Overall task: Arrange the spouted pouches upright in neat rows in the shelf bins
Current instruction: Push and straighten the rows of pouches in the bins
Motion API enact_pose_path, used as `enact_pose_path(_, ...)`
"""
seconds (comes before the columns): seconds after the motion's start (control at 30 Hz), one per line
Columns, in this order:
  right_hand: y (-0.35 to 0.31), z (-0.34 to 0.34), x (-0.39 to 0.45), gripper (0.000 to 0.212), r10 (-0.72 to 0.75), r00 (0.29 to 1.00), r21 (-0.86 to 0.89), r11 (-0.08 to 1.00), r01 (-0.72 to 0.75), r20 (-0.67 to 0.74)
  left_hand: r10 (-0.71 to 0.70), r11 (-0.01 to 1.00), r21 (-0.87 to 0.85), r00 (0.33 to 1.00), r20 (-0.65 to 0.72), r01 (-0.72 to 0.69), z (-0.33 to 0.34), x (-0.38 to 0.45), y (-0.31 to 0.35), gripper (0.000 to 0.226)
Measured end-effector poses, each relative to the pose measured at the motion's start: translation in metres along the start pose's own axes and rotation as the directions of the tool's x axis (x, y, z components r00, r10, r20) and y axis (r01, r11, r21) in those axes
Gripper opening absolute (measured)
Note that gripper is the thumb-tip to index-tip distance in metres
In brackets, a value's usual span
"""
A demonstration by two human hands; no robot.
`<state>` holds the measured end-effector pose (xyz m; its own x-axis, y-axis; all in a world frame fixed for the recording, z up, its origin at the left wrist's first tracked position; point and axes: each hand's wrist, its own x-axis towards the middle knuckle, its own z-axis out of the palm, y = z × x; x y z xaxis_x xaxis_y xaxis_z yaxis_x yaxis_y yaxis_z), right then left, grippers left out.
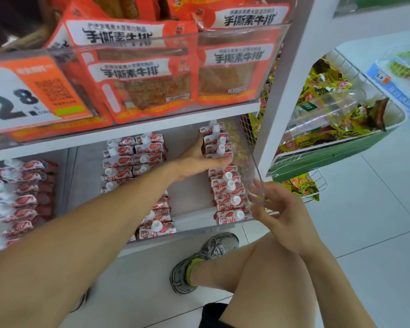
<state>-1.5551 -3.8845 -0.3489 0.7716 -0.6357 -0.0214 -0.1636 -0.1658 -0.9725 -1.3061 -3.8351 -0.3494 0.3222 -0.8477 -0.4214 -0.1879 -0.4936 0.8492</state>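
On the lower shelf, inside the clear plastic bin, the left hand clamps its fingers and thumb round a stack of red-and-white spouted pouches at the right row's rear. Right hand, fingers apart, touches the bin's front corner; further pouches stand between both hands

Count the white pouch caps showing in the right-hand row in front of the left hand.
4: a file running toward the bin front, at and. More pouches sit behind the left hand, which may hide some.
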Motion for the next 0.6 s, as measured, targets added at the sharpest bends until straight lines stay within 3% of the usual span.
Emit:
enact_pose_path(0.1,-0.003,0.001,-0.004,0.043,0.018,1.0,-0.029,0.999,-0.018,-0.002,-0.005,0.993,0.115,1.0,-0.004,0.006,-0.013,-0.033,0.021,0.08)
enact_pose_path(0.17,-0.008,0.003,-0.007,0.046,0.044,0.999,-0.13,0.99,-0.045,-0.012,0.033,0.917,0.4,0.997,-0.064,-0.005,-0.026,-0.067,0.014,0.08)
enact_pose_path(0.2,-0.012,0.004,-0.009,0.046,0.018,0.996,-0.221,0.975,-0.036,-0.086,0.083,0.852,0.522,0.994,-0.07,-0.035,-0.034,-0.089,0.005,0.08)
enact_pose_path(0.27,-0.029,0.012,-0.014,0.044,-0.192,0.937,-0.41,0.91,0.059,-0.292,0.131,0.745,0.664,0.99,-0.051,-0.064,-0.052,-0.134,-0.015,0.08)
enact_pose_path(0.33,-0.052,0.03,-0.013,0.03,-0.397,0.855,-0.461,0.86,0.219,-0.334,0.109,0.665,0.743,0.994,-0.006,-0.068,-0.07,-0.164,-0.033,0.091)
enact_pose_path(0.4,-0.067,0.053,0.002,0.028,-0.385,0.916,-0.345,0.88,0.326,-0.116,0.056,0.606,0.792,0.997,0.044,-0.069,-0.079,-0.174,-0.049,0.094)
enact_pose_path(0.43,-0.069,0.067,0.014,0.034,-0.289,0.954,-0.29,0.909,0.299,0.078,0.028,0.597,0.8,0.998,0.053,-0.059,-0.08,-0.174,-0.056,0.094)
enact_pose_path(0.47,-0.067,0.081,0.028,0.043,-0.169,0.942,-0.301,0.918,0.258,0.291,0.019,0.6,0.799,0.999,0.051,-0.052,-0.08,-0.173,-0.061,0.094)
enact_pose_path(0.53,-0.057,0.107,0.053,0.06,0.007,0.826,-0.407,0.872,0.27,0.564,0.027,0.639,0.768,0.999,0.037,-0.045,-0.079,-0.167,-0.068,0.096)
enact_pose_path(0.6,-0.049,0.126,0.07,0.068,0.044,0.755,-0.43,0.843,0.323,0.655,0.032,0.696,0.717,0.999,0.027,-0.041,-0.081,-0.164,-0.07,0.094)
